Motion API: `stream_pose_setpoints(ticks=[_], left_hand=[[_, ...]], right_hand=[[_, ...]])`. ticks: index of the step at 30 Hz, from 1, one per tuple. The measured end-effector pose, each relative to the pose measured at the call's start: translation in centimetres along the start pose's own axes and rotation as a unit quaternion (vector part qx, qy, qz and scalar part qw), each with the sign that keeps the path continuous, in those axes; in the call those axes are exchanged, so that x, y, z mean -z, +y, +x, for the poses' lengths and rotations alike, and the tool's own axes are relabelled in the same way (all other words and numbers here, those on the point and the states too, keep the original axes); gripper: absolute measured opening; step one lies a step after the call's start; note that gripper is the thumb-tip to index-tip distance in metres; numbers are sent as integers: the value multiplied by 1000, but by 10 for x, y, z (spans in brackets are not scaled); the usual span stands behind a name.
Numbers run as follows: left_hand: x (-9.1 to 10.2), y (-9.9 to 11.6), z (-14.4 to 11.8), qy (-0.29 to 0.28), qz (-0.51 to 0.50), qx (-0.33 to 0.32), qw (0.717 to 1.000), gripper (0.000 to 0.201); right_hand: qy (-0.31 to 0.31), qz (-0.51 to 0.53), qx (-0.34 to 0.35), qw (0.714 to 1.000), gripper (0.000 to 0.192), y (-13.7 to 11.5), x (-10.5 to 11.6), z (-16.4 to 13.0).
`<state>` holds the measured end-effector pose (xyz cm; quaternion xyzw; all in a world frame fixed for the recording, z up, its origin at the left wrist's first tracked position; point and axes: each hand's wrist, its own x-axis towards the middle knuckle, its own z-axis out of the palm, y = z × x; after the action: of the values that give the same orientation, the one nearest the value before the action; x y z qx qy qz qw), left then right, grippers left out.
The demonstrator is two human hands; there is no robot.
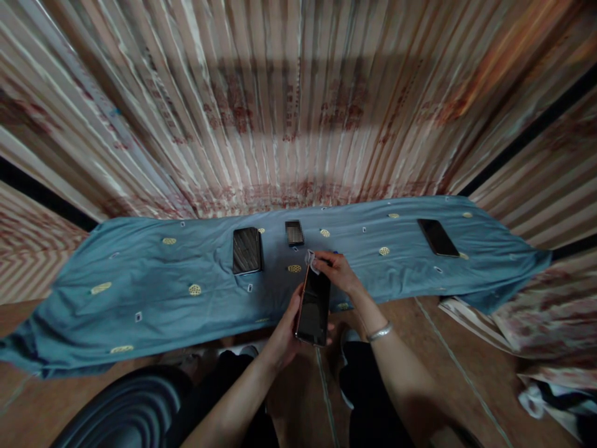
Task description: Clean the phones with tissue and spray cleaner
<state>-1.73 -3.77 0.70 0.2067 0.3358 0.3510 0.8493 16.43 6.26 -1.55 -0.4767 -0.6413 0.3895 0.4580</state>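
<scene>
Striped curtains (298,124) back the blue-draped tabletop (140,267) I'm viewing; left hand (285,336) clamps a phone (314,311), right hand (339,272) pinches a pale cloth (310,256) at its top.

Left hand (286,331) holds dark phone (314,312); right hand (339,271) pinches pale cloth (310,257) at its top. Blue sheet (153,267) bears another phone (437,238).

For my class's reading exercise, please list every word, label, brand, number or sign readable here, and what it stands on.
No text can be read.
Curtain: red marks resembling lettering, too blurred to read.
Cloth: small printed marks, too small to read.
Held phone: no readable text.
Other phone: no readable text.
Larger dark item, smaller dark item: no readable text.
</scene>
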Motion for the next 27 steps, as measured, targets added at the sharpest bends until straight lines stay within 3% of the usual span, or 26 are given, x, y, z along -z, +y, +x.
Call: stream_pose_setpoints(ticks=[5,8,18,27], left_hand=[[0,-3,6,18,-19,47,999,60],[-2,-6,10,42,-20,77,996,60],[-9,-8,11,67,29,54,996,58],[-14,4,9,85,25,33,996,57]], right_hand=[[-9,12,-10,1000,33,-1,-5,-3],[-18,-5,-20,1000,34,0,-9,-4],[-19,-10,-21,1000,33,2,4,-6],[15,88,-53,995,32,3,15,-5]])
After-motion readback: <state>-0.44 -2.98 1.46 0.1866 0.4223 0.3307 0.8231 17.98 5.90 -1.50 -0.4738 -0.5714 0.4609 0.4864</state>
